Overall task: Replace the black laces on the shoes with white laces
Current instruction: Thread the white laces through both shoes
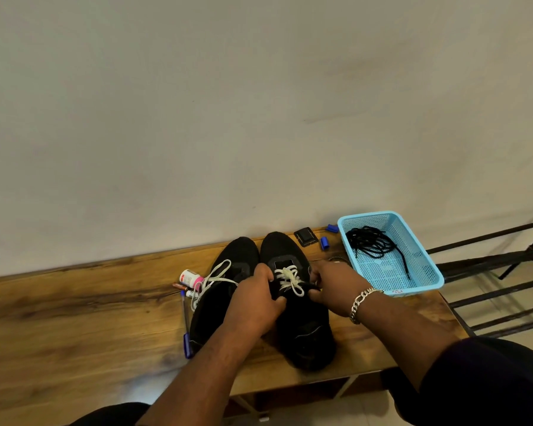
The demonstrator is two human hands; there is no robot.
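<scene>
Hands working at right shoe [305,327] on table [74,305]: left hand [253,305] bracing tongue, right hand [333,287] pinching white lace [290,279]; black laces [373,241] sitting discarded in basket [428,281].

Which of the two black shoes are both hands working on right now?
The right-hand shoe, nearer the blue basket. Both hands grip it beside its crossed white lace. The other shoe, by the small bottle, has its white lace lying loose.

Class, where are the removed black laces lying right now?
In the head view, the black laces lie in the blue basket at the table's right end, right of the shoes.
</scene>
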